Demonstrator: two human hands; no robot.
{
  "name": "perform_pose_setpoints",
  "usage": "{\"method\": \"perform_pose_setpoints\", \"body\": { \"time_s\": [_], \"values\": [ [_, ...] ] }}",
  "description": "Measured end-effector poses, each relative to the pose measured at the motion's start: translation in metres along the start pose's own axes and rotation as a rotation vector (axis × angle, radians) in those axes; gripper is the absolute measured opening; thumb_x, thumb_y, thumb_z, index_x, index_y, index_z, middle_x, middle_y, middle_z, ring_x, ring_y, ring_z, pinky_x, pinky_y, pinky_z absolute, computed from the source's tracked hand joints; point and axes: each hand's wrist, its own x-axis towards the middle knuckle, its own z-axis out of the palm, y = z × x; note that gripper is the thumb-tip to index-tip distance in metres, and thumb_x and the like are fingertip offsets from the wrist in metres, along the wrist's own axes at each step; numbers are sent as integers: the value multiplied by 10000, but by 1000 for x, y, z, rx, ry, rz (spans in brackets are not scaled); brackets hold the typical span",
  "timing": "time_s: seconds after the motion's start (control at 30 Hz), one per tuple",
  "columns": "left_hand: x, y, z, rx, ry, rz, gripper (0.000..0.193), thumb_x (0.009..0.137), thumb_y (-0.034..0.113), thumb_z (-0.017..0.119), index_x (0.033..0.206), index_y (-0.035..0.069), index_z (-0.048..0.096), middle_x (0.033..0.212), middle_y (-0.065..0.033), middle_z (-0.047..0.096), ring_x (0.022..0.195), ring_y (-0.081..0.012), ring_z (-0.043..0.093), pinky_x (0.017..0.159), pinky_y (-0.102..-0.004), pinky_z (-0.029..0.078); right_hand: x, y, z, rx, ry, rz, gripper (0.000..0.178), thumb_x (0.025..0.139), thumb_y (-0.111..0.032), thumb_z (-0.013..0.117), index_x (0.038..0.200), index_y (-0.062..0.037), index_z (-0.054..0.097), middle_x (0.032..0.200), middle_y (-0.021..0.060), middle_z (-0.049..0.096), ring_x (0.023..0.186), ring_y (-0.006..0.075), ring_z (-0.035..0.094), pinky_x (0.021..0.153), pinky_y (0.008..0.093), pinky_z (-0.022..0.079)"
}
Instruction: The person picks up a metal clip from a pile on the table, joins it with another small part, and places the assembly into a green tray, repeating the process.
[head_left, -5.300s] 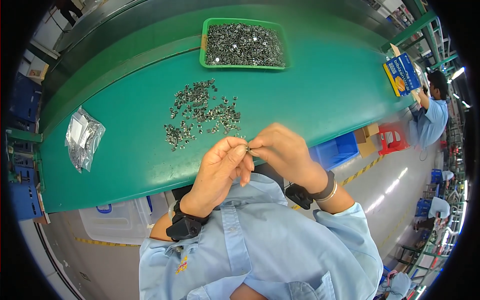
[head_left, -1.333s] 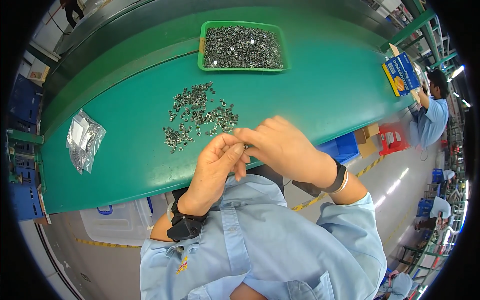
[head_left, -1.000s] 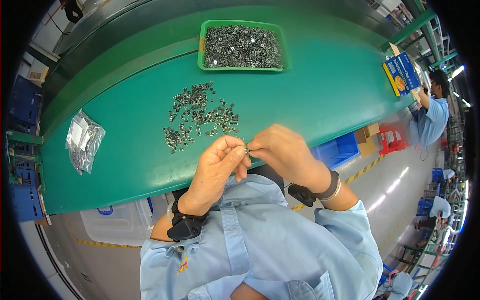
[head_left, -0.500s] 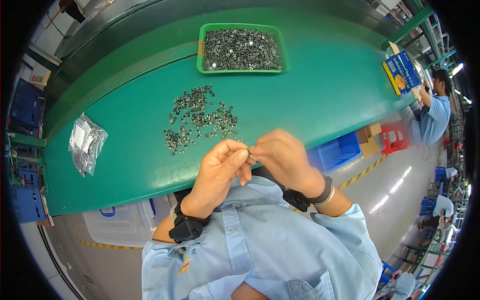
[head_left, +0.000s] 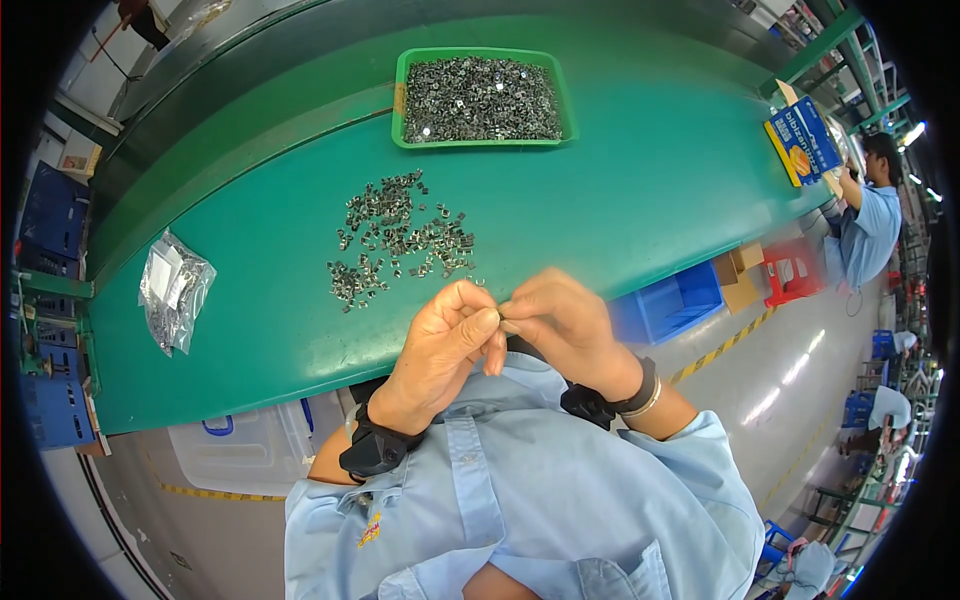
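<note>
My left hand [head_left: 445,345] and my right hand [head_left: 565,325] meet fingertip to fingertip in front of my chest, by the near edge of the green table. Both are closed in a pinch. Something small sits between the fingertips, mostly hidden; its kind does not show. Just beyond my fingers lies a loose, spread pile of small metal parts [head_left: 385,215], dark and silvery. One shiny metal piece [head_left: 480,282] rests on the table close to my left fingertips.
A green tray [head_left: 400,118] full of similar parts stands farther back. At the left lies a clear plastic bag [head_left: 175,290] of dark parts. A blue-and-yellow box [head_left: 800,145] stands at the far right, near a co-worker [head_left: 868,225]. Below the edge are a blue bin [head_left: 670,305] and a clear lidded box [head_left: 235,450].
Both hands have dropped slightly toward my body, their fingertips still together. The pile, tray and bag have stayed in place.
</note>
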Motion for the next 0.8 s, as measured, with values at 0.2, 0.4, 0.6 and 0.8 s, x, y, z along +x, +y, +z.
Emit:
{"method": "perform_pose_setpoints", "body": {
  "time_s": [0.2, 0.4, 0.6, 0.8],
  "values": [
    [0, 3, -1, 43, 27, -60, 129, 934, 178, 525, 915, 53, 499, 777, -64, 604, 598, -134, 558, 523, -264, 443, 2, 9, -6, -68, -66, -50, 178, 746, 32, 672, 894, -43, 607, 850, 73, 609, 749, 205, 585, 630, 296, 469],
    [0, 3, 5, -95, 32, -83, 130, 933, 183, 527, 922, 57, 502, 740, -67, 592, 579, -152, 551, 519, -274, 435, 0, 9, -4, 46, -29, -3, 167, 761, 25, 665, 896, -49, 603, 852, 72, 610, 753, 199, 581, 633, 289, 466],
    [2, -7, 2, -154, -7, -72, 152, 927, 226, 533, 942, 80, 493, 701, -49, 576, 501, -154, 507, 461, -272, 374, -3, 8, 0, 131, 14, -1, 158, 787, 3, 661, 914, -58, 590, 851, 69, 608, 761, 179, 573, 648, 281, 464],
    [3, -6, 1, -153, -17, -55, 163, 921, 226, 544, 904, 75, 485, 690, -50, 577, 483, -150, 500, 461, -267, 379, -5, 11, 3, 139, 8, -9, 159, 791, 4, 657, 919, -62, 589, 847, 73, 605, 763, 174, 572, 650, 282, 465]
  ]
}}
